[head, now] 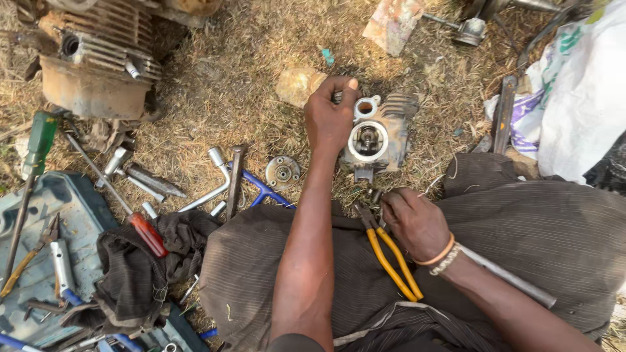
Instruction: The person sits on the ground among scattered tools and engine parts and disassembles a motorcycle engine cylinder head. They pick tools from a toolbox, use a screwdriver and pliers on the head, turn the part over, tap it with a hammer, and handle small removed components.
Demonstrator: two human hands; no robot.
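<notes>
Your left hand (330, 117) grips the cylinder head (378, 137) at its left side; right hand (414, 221), nearer, holds yellow-handled pliers (390, 254) just below it.

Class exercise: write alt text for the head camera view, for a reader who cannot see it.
Seen from above, a person's left hand grips a grey finned engine part on dry grass while the right hand works yellow-handled pliers at its lower edge. Screwdrivers, wrenches and a dark rag lie scattered to the left.
</notes>
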